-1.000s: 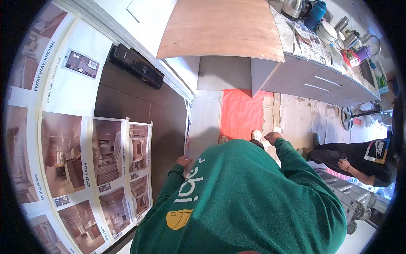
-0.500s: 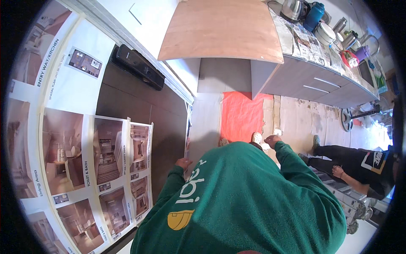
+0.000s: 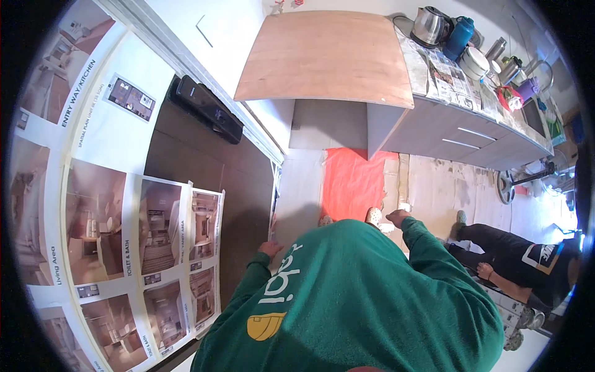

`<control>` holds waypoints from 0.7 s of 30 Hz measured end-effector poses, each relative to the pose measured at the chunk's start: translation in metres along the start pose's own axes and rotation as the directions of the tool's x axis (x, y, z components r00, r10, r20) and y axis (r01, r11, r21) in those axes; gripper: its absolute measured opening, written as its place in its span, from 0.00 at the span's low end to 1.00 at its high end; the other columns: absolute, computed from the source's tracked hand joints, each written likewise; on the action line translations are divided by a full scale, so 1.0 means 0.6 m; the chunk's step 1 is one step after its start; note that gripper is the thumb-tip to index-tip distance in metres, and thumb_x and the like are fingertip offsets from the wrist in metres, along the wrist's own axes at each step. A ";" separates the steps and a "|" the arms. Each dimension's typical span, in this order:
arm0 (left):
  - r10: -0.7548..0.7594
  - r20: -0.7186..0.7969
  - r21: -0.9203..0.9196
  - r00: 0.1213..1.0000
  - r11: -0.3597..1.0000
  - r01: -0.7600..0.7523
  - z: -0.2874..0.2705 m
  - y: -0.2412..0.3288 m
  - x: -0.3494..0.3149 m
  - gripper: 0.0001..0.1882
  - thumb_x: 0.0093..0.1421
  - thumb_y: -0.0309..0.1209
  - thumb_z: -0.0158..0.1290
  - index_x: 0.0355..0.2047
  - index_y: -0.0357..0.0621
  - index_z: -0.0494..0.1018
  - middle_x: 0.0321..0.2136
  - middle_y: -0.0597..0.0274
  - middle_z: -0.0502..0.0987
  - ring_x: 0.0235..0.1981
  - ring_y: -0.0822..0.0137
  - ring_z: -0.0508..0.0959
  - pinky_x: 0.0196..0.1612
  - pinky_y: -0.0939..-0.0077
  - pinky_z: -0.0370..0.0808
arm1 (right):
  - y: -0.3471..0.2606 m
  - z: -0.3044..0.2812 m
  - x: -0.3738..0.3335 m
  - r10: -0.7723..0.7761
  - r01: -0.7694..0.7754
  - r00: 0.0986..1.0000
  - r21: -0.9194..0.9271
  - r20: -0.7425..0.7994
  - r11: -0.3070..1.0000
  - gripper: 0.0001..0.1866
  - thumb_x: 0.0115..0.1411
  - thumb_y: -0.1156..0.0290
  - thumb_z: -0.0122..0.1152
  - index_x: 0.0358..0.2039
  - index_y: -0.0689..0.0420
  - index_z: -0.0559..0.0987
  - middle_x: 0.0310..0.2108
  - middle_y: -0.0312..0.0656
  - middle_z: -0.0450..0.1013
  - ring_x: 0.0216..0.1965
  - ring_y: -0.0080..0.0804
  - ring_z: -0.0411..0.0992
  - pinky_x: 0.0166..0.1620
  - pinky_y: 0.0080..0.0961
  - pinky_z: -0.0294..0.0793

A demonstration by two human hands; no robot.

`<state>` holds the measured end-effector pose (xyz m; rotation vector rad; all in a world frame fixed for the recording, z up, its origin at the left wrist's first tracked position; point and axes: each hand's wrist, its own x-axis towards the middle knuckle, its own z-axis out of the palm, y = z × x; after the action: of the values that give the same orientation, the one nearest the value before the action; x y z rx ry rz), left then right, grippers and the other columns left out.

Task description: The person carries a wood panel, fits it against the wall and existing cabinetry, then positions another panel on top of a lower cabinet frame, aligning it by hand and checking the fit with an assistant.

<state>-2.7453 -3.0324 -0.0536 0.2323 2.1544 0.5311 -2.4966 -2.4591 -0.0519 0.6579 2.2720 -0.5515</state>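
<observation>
Both of my arms, in green sleeves, hang down at my sides. My left hand (image 3: 271, 248) is beside the white door-frame edge (image 3: 276, 186), its fingers loosely apart and partly foreshortened; no object shows in it. My right hand (image 3: 398, 217) hangs in front of my right hip, fingers loosely bent, with nothing visible in it. Below it is one of my light, speckled shoes (image 3: 374, 216) on the covered floor. A red sheet (image 3: 353, 183) lies on the floor ahead of my feet.
Ahead stands a wooden board (image 3: 328, 56) over a cabinet opening. The newspaper-covered counter (image 3: 443, 77) holds a kettle (image 3: 429, 26), a blue bottle (image 3: 458, 38) and dishes. Printed sheets (image 3: 96, 223) cover the left panel, near a black door lock (image 3: 207, 111). A person in black (image 3: 520, 254) is at right.
The view has tilted slightly, so the counter, board and red sheet sit lower in the picture. My hands stay at my sides. The person in black has shifted a little.
</observation>
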 end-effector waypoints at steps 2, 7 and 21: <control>-0.034 0.044 -0.006 0.998 0.999 0.034 0.006 0.030 -0.001 0.29 0.56 0.54 0.63 0.49 0.46 0.83 0.42 0.52 0.85 0.44 0.57 0.84 0.51 0.63 0.78 | 0.010 0.010 -0.017 0.049 -0.050 0.999 0.050 0.019 0.998 0.33 0.67 0.39 0.46 0.48 0.55 0.85 0.53 0.49 0.79 0.55 0.52 0.76 0.60 0.46 0.71; 0.153 -0.102 0.083 0.983 0.986 -0.145 0.005 -0.083 0.042 0.31 0.55 0.54 0.64 0.49 0.43 0.83 0.46 0.50 0.84 0.49 0.54 0.84 0.55 0.63 0.77 | -0.028 0.009 -0.005 -0.004 0.001 0.999 0.092 0.040 0.996 0.29 0.69 0.45 0.45 0.50 0.55 0.83 0.54 0.51 0.78 0.57 0.51 0.75 0.61 0.44 0.71; 0.145 0.071 -0.050 0.987 0.989 -0.142 -0.015 0.003 0.032 0.29 0.57 0.51 0.64 0.50 0.39 0.81 0.43 0.47 0.85 0.46 0.55 0.84 0.53 0.62 0.77 | 0.055 0.099 0.011 0.036 -0.025 0.998 0.186 -0.057 0.982 0.32 0.66 0.41 0.49 0.45 0.58 0.86 0.49 0.55 0.80 0.53 0.54 0.76 0.59 0.46 0.72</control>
<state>-2.7640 -3.0264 -0.0622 0.3788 2.0609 0.6419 -2.4514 -2.4644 -0.1026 0.8093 2.2797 -0.7442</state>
